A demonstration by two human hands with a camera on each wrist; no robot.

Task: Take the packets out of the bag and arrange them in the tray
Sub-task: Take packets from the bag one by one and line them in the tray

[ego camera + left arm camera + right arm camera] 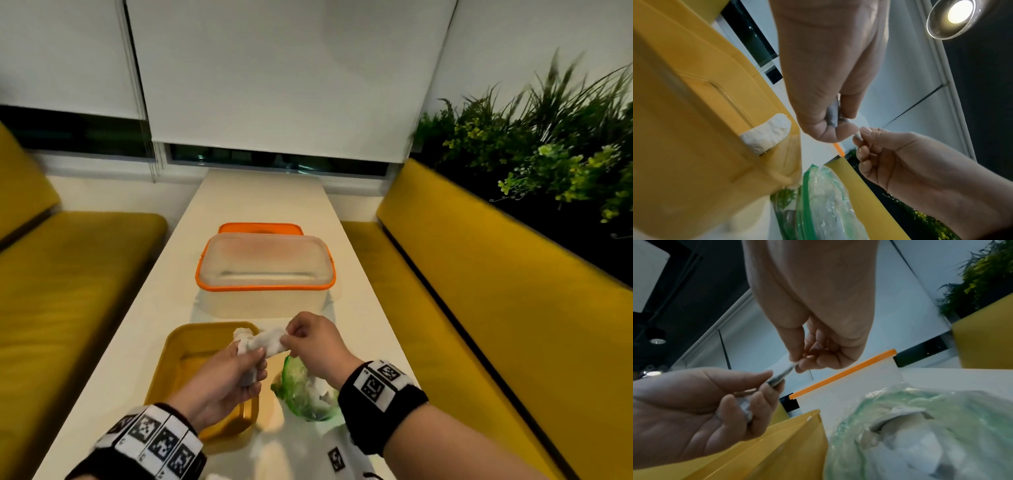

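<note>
Both forearms reach forward over the white table (260, 202), the hands meeting above the far right corner of the yellow tray (178, 346). The left hand (222, 380) lies palm up, its fingers curled round a crumpled white packet (270, 342), with the thumb pressing on top. The right hand (315, 342) comes in from the right, knuckles up, its thumb and fingertips (797, 368) pinching the packet's right end.

The packet's long axis runs left to right between the two grips, roughly level, one end tucked in the left fingers (764, 395), the other at the right fingertips. A second white packet (768, 133) lies in the tray's far corner, just beyond the left fingers.

Below the right hand, the green-tinted clear bag (305, 390) lies on the table just beside the tray's right edge, with pale packets inside. Beyond both hands stands a clear container (263, 270) with an orange rim.
</note>
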